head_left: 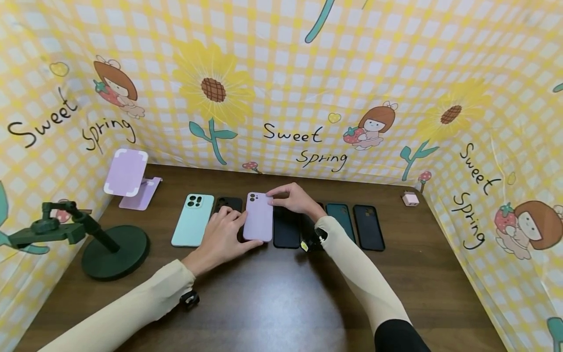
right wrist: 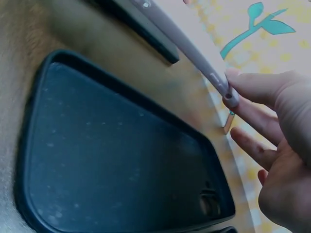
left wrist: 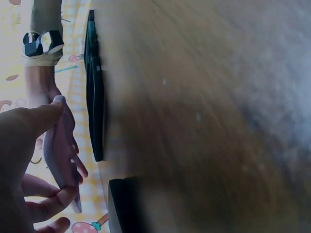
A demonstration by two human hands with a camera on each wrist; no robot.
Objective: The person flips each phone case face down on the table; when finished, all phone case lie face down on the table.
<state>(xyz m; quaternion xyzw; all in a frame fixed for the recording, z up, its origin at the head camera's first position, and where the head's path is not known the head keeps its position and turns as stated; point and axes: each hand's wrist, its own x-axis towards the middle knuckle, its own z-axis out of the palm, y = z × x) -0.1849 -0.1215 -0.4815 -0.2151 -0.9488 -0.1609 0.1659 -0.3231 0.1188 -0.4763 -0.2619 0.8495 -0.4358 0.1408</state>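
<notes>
A lilac phone case [head_left: 258, 217] is held in both hands, raised off the table and spanning the gap between two dark cases. My left hand [head_left: 222, 233] grips its left side and lower edge, with the thumb along one edge and fingertips at the other in the left wrist view. The thumb and fingers of my right hand [head_left: 295, 199] pinch its upper right corner. Partly behind the left hand is a black phone case [head_left: 230, 203]. Just right of the lilac one lies another black case [head_left: 286, 229], its hollow side up in the right wrist view.
A mint green phone [head_left: 192, 220] lies left of the hands. Further right are a teal case [head_left: 340, 217] and a dark blue case [head_left: 369, 227]. A lilac stand [head_left: 127, 172] and a dark green stand [head_left: 116, 253] occupy the left; a small pink charger [head_left: 410, 198] sits far right.
</notes>
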